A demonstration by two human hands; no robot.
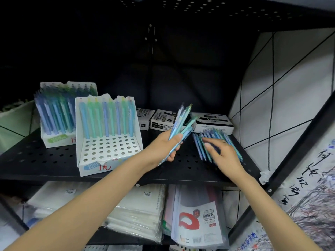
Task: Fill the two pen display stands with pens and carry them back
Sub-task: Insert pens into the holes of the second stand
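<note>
Two white pen display stands sit on the black perforated shelf [45, 160]. The near stand [108, 151] holds one back row of blue and green pens, with its front holes bare. The far stand [54, 138] at the left is packed with pens. My left hand [168, 144] grips a bundle of blue-green pens [183, 122] that points up and to the right. My right hand [223, 153] rests with spread fingers on a loose pile of pens [204, 140] lying on the shelf's right side.
Boxes of permanent markers [163, 120] line the back of the shelf, with one more [215, 124] behind the pile. Below the shelf lie stacked notebooks [141, 211] and plastic report covers [199, 218]. A wire grid panel [281, 105] closes the right side.
</note>
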